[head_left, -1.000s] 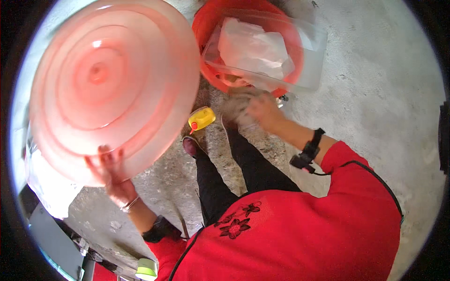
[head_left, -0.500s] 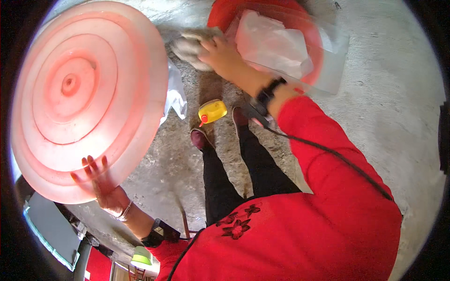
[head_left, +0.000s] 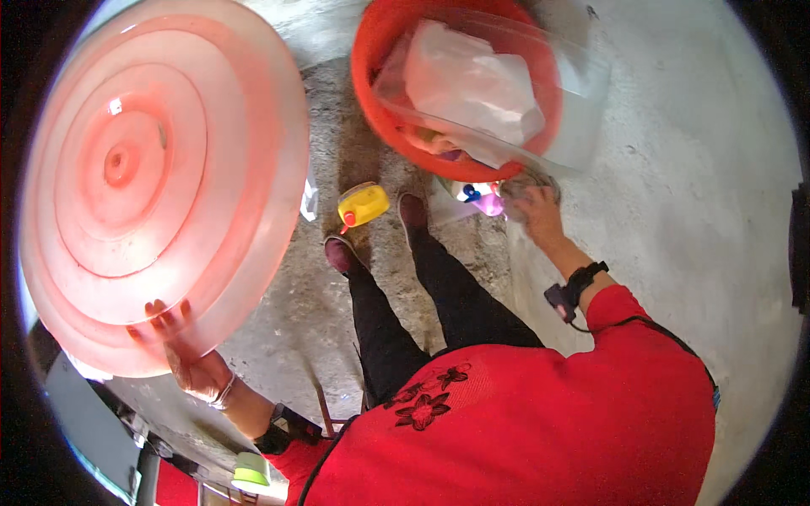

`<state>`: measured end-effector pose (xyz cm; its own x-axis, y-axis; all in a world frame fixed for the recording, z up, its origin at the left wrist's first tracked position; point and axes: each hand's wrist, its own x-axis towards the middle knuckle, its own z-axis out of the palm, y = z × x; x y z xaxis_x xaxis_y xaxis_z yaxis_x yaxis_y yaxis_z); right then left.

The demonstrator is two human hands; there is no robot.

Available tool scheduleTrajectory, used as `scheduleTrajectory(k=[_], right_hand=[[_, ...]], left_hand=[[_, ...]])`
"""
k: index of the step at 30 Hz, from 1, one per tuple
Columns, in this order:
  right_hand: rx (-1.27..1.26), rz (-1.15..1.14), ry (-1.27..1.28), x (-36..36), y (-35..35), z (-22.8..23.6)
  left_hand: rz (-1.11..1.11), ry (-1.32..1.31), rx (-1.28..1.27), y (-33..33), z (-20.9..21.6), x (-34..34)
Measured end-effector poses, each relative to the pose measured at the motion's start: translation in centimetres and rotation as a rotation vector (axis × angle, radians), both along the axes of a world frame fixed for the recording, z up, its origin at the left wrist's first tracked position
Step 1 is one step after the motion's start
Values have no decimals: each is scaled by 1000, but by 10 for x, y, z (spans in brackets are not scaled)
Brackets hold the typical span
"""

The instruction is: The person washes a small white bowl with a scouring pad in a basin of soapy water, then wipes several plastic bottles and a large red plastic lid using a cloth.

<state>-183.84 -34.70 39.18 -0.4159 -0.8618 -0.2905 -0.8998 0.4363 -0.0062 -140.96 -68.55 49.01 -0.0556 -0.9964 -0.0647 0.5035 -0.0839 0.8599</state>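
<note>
A large, round, translucent pink plastic lid [head_left: 190,215] stands on edge at the left, ringed with ridges. My left hand [head_left: 190,354] grips its lower rim, the fingers showing faintly through the plastic. On the right, my right hand [head_left: 537,211] is at the near side of a red tub [head_left: 364,110], closed around a grey cloth [head_left: 544,180] that is partly hidden. Across the tub's top lies a clear plastic bin [head_left: 582,126] with crumpled white sheeting [head_left: 472,84] in it. Right beside my right hand are small bottles, one of them purple [head_left: 489,203].
A yellow bottle with a red cap [head_left: 364,205] lies on the concrete floor by my shoes [head_left: 413,211]. At the right rises a pale wall [head_left: 700,211]. Toward the lower left are a green-and-white basin [head_left: 251,472] and a dark panel [head_left: 89,422].
My right hand has moved with the grey cloth from beside the lid to the near side of the tub. More of the tub now shows. The left hand keeps its grip.
</note>
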Motion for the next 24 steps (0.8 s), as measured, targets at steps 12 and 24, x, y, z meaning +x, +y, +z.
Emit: scheduleTrajectory(k=[12, 24], right_hand=[[-110, -117, -2, -7, 18, 21], [-141, -371, -255, -8, 86, 19]], left_hand=[[-361, 173, 133, 9, 16, -52], [-660, 461, 574, 83, -68, -267]])
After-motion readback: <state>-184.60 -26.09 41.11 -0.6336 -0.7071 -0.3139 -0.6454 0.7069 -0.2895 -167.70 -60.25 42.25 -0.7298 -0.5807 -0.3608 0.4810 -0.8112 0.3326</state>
